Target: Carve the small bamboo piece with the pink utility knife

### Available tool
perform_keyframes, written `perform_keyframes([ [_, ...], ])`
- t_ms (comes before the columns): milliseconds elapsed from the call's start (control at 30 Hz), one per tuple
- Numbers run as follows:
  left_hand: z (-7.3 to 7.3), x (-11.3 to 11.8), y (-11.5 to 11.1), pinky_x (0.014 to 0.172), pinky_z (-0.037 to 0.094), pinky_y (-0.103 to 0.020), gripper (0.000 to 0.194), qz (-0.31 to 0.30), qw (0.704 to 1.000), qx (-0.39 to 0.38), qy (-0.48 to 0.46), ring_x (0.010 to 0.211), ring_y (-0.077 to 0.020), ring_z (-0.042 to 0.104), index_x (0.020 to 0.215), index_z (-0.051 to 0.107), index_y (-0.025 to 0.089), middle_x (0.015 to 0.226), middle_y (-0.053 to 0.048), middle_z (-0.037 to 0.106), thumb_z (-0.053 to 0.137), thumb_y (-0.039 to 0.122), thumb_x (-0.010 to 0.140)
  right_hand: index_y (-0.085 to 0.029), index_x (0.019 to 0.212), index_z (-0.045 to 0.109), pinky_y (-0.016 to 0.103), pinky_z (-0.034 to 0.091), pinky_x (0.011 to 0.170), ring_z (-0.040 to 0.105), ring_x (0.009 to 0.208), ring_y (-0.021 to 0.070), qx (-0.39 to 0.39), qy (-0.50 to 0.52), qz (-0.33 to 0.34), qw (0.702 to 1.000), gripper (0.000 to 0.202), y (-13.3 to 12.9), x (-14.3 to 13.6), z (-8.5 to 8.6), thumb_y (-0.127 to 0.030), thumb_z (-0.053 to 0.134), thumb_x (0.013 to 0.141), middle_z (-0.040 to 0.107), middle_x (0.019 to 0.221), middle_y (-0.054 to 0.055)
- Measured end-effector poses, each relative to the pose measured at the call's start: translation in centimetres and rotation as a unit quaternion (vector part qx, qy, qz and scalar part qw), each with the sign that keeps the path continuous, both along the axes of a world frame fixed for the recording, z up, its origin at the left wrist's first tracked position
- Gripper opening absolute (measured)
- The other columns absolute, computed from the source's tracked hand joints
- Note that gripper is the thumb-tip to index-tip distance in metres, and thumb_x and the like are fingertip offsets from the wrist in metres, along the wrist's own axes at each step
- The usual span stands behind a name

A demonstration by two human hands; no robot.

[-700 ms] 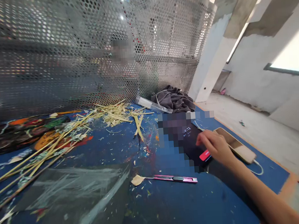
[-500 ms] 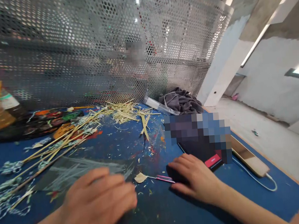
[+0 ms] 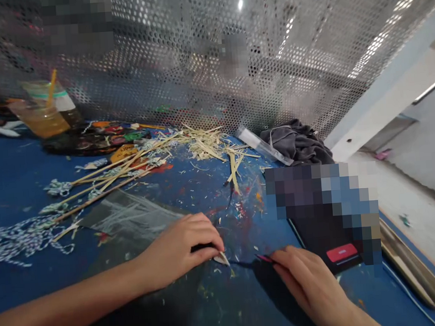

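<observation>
My left hand (image 3: 193, 244) pinches a small pale pointed piece (image 3: 221, 258) between thumb and fingertips, low over the blue table (image 3: 197, 303). To its right, my right hand (image 3: 307, 276) grips a slim pink-purple tool (image 3: 264, 258) by finger and thumb. The tool points left toward the pale piece, and a gap lies between them. Its kind I cannot make out, as most of it sits inside the hand. Small pale shavings lie scattered around both hands. Left of them rests a dark sheet (image 3: 132, 218) with whitish scratches.
Behind the hands are a heap of pale strips (image 3: 208, 143) and several thin sticks (image 3: 107, 183) with patterned cord. A drink cup (image 3: 46, 120) stands at back left. On the right are a dark flat case (image 3: 315, 235), a phone (image 3: 414, 263) and a grey cloth (image 3: 298, 140).
The pale piece and the pink tool lay on the table; now my left hand has the piece and my right hand the tool. The view has turned left.
</observation>
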State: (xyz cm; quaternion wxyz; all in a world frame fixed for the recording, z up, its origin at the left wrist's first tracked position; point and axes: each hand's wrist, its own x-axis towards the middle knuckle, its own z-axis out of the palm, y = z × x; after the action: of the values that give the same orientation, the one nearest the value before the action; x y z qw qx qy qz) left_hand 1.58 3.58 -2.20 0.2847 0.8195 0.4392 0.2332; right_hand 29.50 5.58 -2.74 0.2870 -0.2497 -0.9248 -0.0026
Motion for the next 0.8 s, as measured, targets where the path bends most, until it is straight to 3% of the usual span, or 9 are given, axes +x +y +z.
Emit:
perform_keyframes([
  [133, 0.3, 0.2, 0.5, 0.086, 0.035, -0.026, 0.012, -0.038, 0.999, -0.018, -0.033, 0.091, -0.0129, 0.059, 0.088, 0.072, 0.027, 0.089, 0.005, 0.072, 0.062, 0.021, 0.093, -0.021, 0.112, 0.063, 0.023, 0.050, 0.059, 0.061, 0.063, 0.0114, 0.005, -0.019, 0.061, 0.998, 0.026, -0.4, 0.3, -0.2, -0.016, 0.040, 0.101, 0.068, 0.078, 0.002],
  [267, 0.1, 0.1, 0.7, 0.084, 0.031, -0.027, 0.012, -0.082, 0.996, -0.010, -0.010, 0.093, -0.0140, 0.056, 0.087, 0.071, 0.027, 0.088, 0.006, 0.070, 0.063, 0.021, 0.092, -0.027, 0.124, 0.064, 0.023, 0.051, 0.064, 0.062, 0.070, 0.0115, 0.001, -0.066, 0.085, 0.994, 0.036, -0.4, 1.0, -1.0, -0.013, 0.044, 0.097, 0.067, 0.082, 0.001],
  [533, 0.2, -0.2, 1.3, 0.090, 0.032, -0.031, 0.009, -0.161, 0.986, 0.042, 0.020, 0.099, -0.0183, 0.055, 0.094, 0.067, 0.025, 0.095, 0.001, 0.072, 0.059, 0.021, 0.094, -0.025, 0.125, 0.063, 0.028, 0.048, 0.064, 0.059, 0.068, 0.0129, 0.012, -0.110, 0.092, 0.990, 0.037, -0.8, 1.2, -1.4, -0.008, 0.047, 0.096, 0.067, 0.083, 0.003],
  [800, 0.6, -0.4, 1.8, 0.094, 0.032, -0.033, 0.015, -0.189, 0.978, 0.077, 0.034, 0.097, -0.0168, 0.058, 0.085, 0.069, 0.027, 0.088, 0.005, 0.075, 0.061, 0.017, 0.092, -0.022, 0.128, 0.060, 0.029, 0.044, 0.056, 0.057, 0.061, 0.0127, 0.005, -0.122, 0.161, 0.979, 0.036, 0.7, 0.0, -0.9, -0.011, 0.047, 0.096, 0.067, 0.081, 0.003],
])
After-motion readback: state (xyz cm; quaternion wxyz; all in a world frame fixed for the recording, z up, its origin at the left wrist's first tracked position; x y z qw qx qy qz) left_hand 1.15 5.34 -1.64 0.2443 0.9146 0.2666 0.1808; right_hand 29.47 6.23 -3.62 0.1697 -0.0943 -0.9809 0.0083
